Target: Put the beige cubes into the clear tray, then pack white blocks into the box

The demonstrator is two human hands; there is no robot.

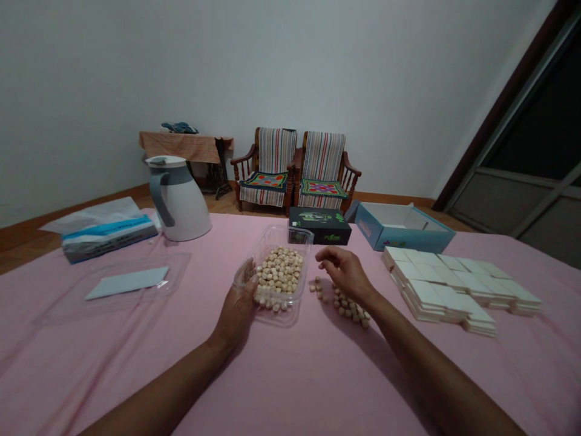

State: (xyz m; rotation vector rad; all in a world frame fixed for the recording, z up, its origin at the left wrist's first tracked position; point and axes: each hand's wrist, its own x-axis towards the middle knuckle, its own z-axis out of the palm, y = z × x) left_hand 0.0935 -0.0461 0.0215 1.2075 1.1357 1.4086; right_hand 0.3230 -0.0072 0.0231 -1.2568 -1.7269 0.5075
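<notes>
Left hand (236, 310) has its fingers wrapped round the left side of the clear tub (307, 255), tan pieces (279, 269) inside; light, steady grip's best. Right hand (347, 270) is half-curled by the loose pieces (349, 309), can't tell if holding any; small pinches probably work best.

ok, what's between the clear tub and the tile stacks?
Head view: the right hand and loose pale pieces on the pink cloth, between the clear tub and tile stacks.
</notes>
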